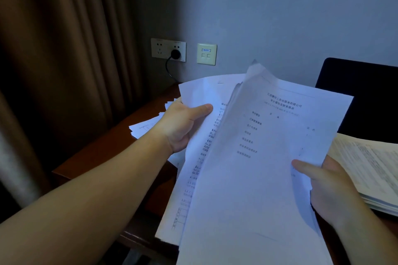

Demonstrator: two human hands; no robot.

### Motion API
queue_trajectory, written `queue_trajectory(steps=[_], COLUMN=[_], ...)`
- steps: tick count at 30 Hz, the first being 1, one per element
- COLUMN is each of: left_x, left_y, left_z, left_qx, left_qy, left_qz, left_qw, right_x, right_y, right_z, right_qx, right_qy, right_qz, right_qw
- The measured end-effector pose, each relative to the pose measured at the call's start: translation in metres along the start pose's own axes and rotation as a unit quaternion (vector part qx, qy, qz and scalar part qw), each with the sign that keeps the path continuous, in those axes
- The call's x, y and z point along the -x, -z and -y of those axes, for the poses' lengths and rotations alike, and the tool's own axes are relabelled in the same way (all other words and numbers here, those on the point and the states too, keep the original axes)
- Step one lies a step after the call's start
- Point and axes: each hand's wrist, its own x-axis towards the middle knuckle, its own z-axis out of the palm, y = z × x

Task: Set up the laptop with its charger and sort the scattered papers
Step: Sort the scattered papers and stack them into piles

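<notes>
While gripped, papers [254, 157] over desk edge [71, 170]

Dark reddish-brown wooden worktop [97, 157] against wall. Loose white papers [146, 128] scattered at its far left; thick stack of printed sheets [370, 174] on right; black laptop [361, 97] behind stack.

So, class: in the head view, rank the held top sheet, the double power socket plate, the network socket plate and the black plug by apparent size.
1. Top sheet, though nearness to the camera inflates it.
2. Double power socket plate.
3. Network socket plate.
4. Black plug.
</notes>
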Motion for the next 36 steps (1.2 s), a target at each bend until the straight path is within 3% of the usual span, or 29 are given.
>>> queue_trajectory(steps=[4,7,10,15,18,24,28,32,36], left_x=[-0.002,-0.006,-0.014,-0.018,-0.015,-0.017,-0.016,-0.012,-0.004], left_y=[0.002,0.01,0.026,0.047,0.046,0.012,-0.013,-0.02,-0.014], left_z=[0.002,0.004,0.005,0.007,0.006,0.01,0.011,0.005,0.006], left_qx=[0.006,-0.004,-0.048,-0.262,-0.309,-0.162,-0.077,-0.077,-0.139], left_qy=[-0.002,-0.005,-0.026,-0.067,-0.069,0.004,0.086,0.138,0.112], left_qz=[-0.005,-0.025,-0.096,-0.192,-0.186,-0.088,-0.001,-0.048,-0.094], left_qw=[1.0,1.0,0.994,0.943,0.93,0.983,0.993,0.986,0.979], right_x=[-0.002,-0.004,-0.007,-0.001,0.0,-0.005,-0.005,-0.008,-0.004], right_y=[-0.001,-0.001,0.003,-0.005,-0.005,-0.003,0.0,0.004,-0.001], right_z=[-0.001,-0.002,-0.002,0.001,0.002,-0.002,-0.004,-0.007,-0.004], right_qx=[-0.005,-0.017,-0.048,-0.046,-0.069,-0.041,-0.017,-0.015,0.009], right_qy=[-0.005,0.017,0.012,0.023,0.026,-0.02,-0.018,-0.009,0.005], right_qz=[0.024,-0.036,-0.091,-0.072,-0.081,-0.034,-0.012,-0.022,0.029], right_qw=[1.0,0.999,0.995,0.996,0.994,0.998,1.0,1.0,1.0])
